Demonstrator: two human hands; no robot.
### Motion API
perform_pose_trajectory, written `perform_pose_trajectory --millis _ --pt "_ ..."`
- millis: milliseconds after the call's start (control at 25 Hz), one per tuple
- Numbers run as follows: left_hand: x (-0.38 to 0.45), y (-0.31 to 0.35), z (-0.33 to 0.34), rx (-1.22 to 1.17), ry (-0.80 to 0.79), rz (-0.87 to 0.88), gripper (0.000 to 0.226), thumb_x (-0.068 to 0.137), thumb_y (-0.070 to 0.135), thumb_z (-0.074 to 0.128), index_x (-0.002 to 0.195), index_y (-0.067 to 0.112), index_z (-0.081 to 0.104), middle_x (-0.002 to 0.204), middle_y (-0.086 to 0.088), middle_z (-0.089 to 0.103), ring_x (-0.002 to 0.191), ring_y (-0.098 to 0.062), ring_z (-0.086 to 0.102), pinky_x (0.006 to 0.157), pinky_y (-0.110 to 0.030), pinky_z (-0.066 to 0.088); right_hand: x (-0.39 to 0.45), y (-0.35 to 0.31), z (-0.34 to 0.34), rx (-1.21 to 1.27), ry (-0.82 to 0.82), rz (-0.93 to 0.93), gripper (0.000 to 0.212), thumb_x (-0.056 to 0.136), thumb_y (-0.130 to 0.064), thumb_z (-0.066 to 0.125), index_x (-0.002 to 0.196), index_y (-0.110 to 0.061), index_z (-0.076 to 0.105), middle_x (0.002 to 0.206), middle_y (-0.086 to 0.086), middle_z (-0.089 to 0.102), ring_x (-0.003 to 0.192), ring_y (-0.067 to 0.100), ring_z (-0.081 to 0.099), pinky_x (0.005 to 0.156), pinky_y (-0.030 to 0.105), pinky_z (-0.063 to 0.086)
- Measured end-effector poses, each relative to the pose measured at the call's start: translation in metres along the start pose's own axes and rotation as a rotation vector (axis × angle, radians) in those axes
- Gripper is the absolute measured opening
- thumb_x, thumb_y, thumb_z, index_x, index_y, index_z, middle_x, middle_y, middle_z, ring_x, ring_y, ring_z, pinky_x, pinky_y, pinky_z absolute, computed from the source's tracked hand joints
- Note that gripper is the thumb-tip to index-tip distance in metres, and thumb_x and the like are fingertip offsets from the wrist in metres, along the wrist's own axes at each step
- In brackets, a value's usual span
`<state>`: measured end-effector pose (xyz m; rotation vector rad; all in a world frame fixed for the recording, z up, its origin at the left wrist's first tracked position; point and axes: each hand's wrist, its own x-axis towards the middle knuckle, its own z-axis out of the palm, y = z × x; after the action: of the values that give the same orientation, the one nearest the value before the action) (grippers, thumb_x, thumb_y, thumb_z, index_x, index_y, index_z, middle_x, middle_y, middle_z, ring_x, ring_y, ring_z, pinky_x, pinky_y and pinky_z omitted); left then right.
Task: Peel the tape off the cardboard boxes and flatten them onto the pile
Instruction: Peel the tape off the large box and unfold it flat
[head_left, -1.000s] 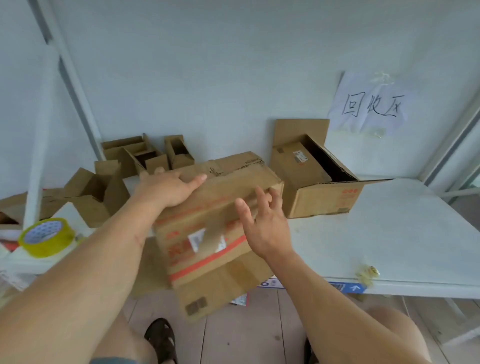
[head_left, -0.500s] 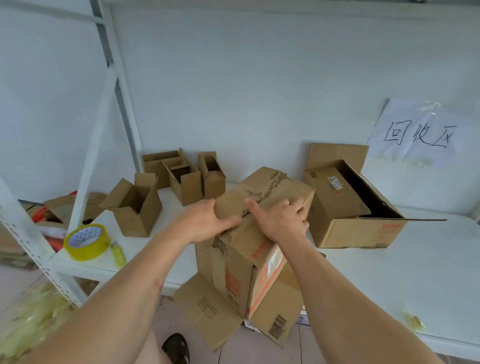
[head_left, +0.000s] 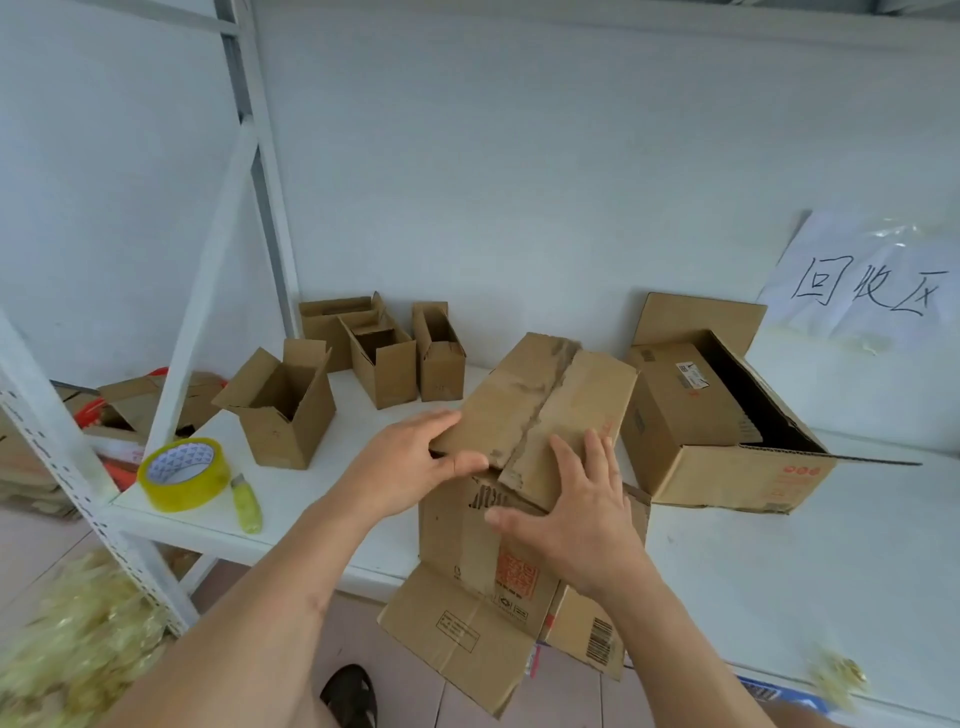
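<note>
A brown cardboard box (head_left: 540, 410) stands at the front edge of the white shelf (head_left: 779, 561), its bottom flaps hanging open below the edge. Its top flaps are closed, with torn patches along the middle seam. My left hand (head_left: 410, 467) grips the near left corner of the top flap, thumb under the edge. My right hand (head_left: 576, 514) lies on the near right part of the top with fingers spread and straight. A wad of peeled tape (head_left: 836, 675) lies at the shelf's front right.
A large open box (head_left: 722, 431) lies on its side to the right. Several small open boxes (head_left: 285, 405) stand at the back left. A yellow tape roll (head_left: 182, 473) and a small yellow cutter (head_left: 247, 504) sit near the left post (head_left: 197, 312). Crumpled tape (head_left: 72, 639) heaps on the floor.
The box has turned so its taped top faces up toward me. My right hand went from curled over the top edge to flat and spread; my left hand shifted to the near left flap corner.
</note>
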<state>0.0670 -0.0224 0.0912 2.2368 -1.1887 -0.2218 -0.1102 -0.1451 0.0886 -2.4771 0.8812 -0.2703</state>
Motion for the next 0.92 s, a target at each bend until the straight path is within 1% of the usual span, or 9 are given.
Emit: perform_pose_trajectory --millis 120,200,240,400,520,600,720,840,920 --pt "-0.006 0.003 0.009 -0.066 0.225 0.010 0.070 0.085 0.079 0.021 0.102 0.030 0.070 0.104 0.005 0.071 0.097 -0.014 0.063 0.074 -0.022 0.044 0.002 0.012 0.001 0.168 0.090 0.000 0.102 0.073 -0.075 0.062 0.154 -0.031 0.019 0.163 -0.013 -0.010 0.150 0.012 -0.010 0.121 0.048 0.019" --pt "-0.015 0.015 0.017 -0.175 0.412 -0.070 0.063 0.093 0.064 0.019 0.058 0.023 0.051 0.058 0.003 0.055 0.060 -0.014 0.054 0.054 -0.024 0.034 0.003 0.014 -0.001 0.295 0.150 0.003 0.090 0.077 -0.071 0.059 0.152 -0.035 0.025 0.162 -0.018 0.000 0.150 0.013 0.008 0.117 0.045 0.030" --pt "-0.020 0.017 0.024 -0.241 0.483 -0.136 0.062 0.093 0.060 0.020 0.054 0.019 0.045 0.052 0.001 0.048 0.054 -0.013 0.050 0.050 -0.025 0.034 0.000 0.014 -0.003 0.358 0.187 0.005 0.083 0.079 -0.069 0.057 0.150 -0.037 0.028 0.161 -0.018 0.008 0.147 0.012 0.018 0.115 0.041 0.035" --pt "-0.035 0.012 0.053 -0.792 0.549 -0.406 0.049 0.091 0.064 0.029 0.090 0.026 0.060 0.090 -0.003 0.069 0.087 -0.018 0.068 0.073 -0.035 0.059 0.000 0.015 -0.023 0.675 0.318 0.032 0.059 0.088 -0.069 0.042 0.141 -0.043 0.044 0.132 -0.019 0.053 0.119 0.006 0.051 0.093 0.026 0.047" --pt "-0.034 0.011 0.058 -1.097 0.572 -0.469 0.050 0.096 0.051 0.042 0.138 0.024 0.037 0.125 -0.006 0.059 0.101 -0.024 0.068 0.081 -0.041 0.060 0.008 0.011 -0.037 0.765 0.314 0.075 0.069 0.085 -0.078 0.032 0.128 -0.032 0.059 0.114 -0.013 0.067 0.110 0.011 0.060 0.090 0.033 0.051" --pt "-0.033 0.002 0.054 -0.770 0.603 -0.508 0.065 0.099 0.042 0.046 0.152 0.029 0.011 0.149 -0.010 0.037 0.118 -0.032 0.058 0.095 -0.048 0.052 0.011 0.002 -0.044 0.760 0.299 0.078 0.066 0.085 -0.077 0.033 0.106 -0.023 0.065 0.090 -0.012 0.068 0.090 0.010 0.063 0.074 0.028 0.049" --pt "-0.034 -0.031 0.045 0.316 0.559 -0.250 0.064 0.097 0.046 0.046 0.152 0.025 0.021 0.160 -0.012 0.015 0.147 -0.036 0.015 0.116 -0.051 0.016 0.016 -0.009 -0.061 0.764 0.340 0.073 0.058 0.090 -0.071 0.035 0.075 -0.018 0.055 0.057 -0.011 0.050 0.057 0.008 0.049 0.061 0.028 0.039" --pt "-0.034 -0.024 0.049 0.065 0.004 -0.093 0.049 0.102 0.045 0.035 0.150 0.034 0.030 0.163 0.007 0.012 0.149 -0.013 0.004 0.118 -0.033 0.006 0.027 -0.011 -0.065 0.737 0.308 0.058 0.068 0.089 -0.073 0.033 0.070 -0.008 0.044 0.054 -0.005 0.039 0.052 0.013 0.038 0.058 0.034 0.036" --pt "-0.035 -0.015 0.070 -0.227 -0.085 -0.224 0.060 0.098 0.057 0.035 0.151 0.030 0.027 0.162 0.009 0.013 0.147 -0.014 0.018 0.118 -0.032 0.016 0.030 -0.010 -0.052 0.703 0.230 0.048 0.064 0.086 -0.074 0.035 0.068 -0.013 0.041 0.052 -0.005 0.034 0.050 0.014 0.035 0.058 0.035 0.035"
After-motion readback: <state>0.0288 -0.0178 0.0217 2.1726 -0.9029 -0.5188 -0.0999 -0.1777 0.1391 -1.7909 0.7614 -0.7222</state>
